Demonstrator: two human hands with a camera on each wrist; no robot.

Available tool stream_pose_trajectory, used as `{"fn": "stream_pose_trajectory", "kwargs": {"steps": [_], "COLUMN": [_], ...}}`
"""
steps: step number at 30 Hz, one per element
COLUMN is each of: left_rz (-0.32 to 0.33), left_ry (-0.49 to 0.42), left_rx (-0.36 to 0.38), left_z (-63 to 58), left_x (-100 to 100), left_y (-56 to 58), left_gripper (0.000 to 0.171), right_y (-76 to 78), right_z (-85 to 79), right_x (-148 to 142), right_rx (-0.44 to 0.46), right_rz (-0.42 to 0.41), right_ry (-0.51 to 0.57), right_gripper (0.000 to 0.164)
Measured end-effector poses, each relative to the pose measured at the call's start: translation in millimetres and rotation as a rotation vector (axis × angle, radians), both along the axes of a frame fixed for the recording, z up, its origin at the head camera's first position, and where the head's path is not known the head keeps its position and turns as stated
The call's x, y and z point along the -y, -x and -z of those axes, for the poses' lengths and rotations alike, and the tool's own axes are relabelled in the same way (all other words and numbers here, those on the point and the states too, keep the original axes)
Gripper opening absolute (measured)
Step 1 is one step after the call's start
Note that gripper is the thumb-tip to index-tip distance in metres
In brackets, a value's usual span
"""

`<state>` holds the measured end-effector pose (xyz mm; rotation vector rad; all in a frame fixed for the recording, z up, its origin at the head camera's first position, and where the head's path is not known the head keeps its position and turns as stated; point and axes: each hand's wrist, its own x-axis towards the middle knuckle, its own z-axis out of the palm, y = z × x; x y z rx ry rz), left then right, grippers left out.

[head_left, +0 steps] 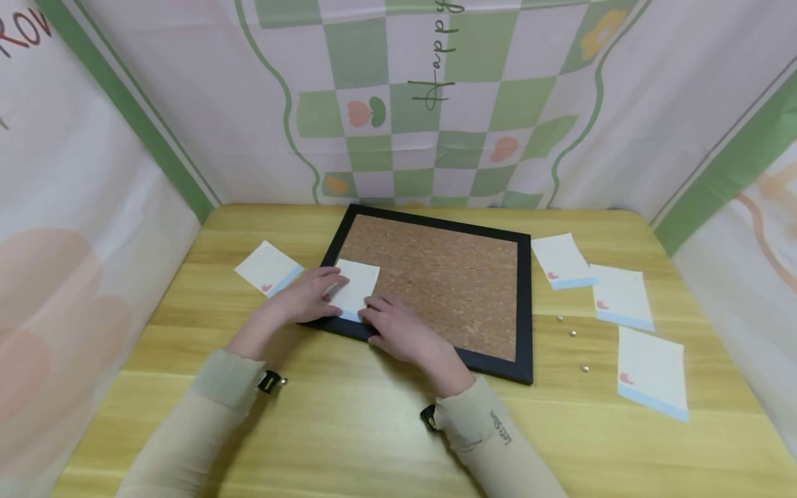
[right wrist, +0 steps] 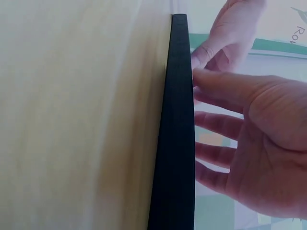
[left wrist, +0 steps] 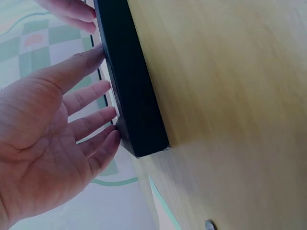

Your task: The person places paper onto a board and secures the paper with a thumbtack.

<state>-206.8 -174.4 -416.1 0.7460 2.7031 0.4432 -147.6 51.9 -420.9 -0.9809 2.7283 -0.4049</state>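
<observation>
A cork board [head_left: 454,283] in a black frame [head_left: 525,311] lies flat on the table. On its near left corner area is a white note sheet [head_left: 358,283] with a blue bottom strip. My left hand [head_left: 308,296] rests over the sheet's left side, fingertips and thumb touching down near it. At the sheet's lower right corner, my right hand [head_left: 405,330] touches down with its fingertips. Both wrist views show the left hand [left wrist: 53,124] and right hand [right wrist: 254,129] with fingers spread and loosely bent, partly hidden behind the frame's edge.
Left of the board lies another note sheet [head_left: 264,266], partly behind my left hand. To the right are three more sheets, the nearest one [head_left: 650,370] close to the table's right side. Several small silvery pins [head_left: 584,369] lie between them and the frame. Patterned curtains [head_left: 411,149] surround the table [head_left: 349,429].
</observation>
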Motion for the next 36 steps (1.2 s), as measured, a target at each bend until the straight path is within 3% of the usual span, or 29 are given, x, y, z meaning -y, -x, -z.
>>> {"fn": "stream_pose_trajectory", "kwargs": {"steps": [6, 12, 18, 21, 25, 28, 36], "left_rz": [0.016, 0.032, 0.008, -0.007, 0.0, 0.03, 0.112], "left_ry": [-0.072, -0.149, -0.189, -0.215, -0.253, -0.25, -0.174], "left_rx": [0.015, -0.043, -0.051, -0.007, 0.123, 0.22, 0.374], "left_z": [-0.5, -1.9, -6.3, -8.9, -10.8, -10.3, -9.0], "left_x": [5.2, 12.4, 19.4, 25.9, 39.3, 50.9, 69.9], "left_y": [0.9, 0.0, -9.1, -17.1, -28.5, -36.5, -54.5], "left_gripper": [0.054, 0.044, 0.028, 0.016, 0.006, 0.009, 0.023], "right_y": [-1.3, -0.9, -0.7, -0.5, 0.0, 0.4, 1.0], "right_z": [1.5, 1.9, 1.5, 1.4, 2.3, 3.0, 3.4], "right_x": [1.3, -0.1, -1.4, -1.3, -1.3, -2.1, -3.8], "right_rx": [-0.016, -0.016, -0.021, -0.023, -0.013, -0.006, 0.002], "right_rz": [0.001, 0.015, 0.012, 0.008, 0.012, 0.013, 0.016], "right_ry": [-0.031, -0.024, -0.008, -0.005, -0.007, -0.003, -0.001], "right_gripper": [0.042, 0.037, 0.036, 0.036, 0.036, 0.036, 0.037]}}
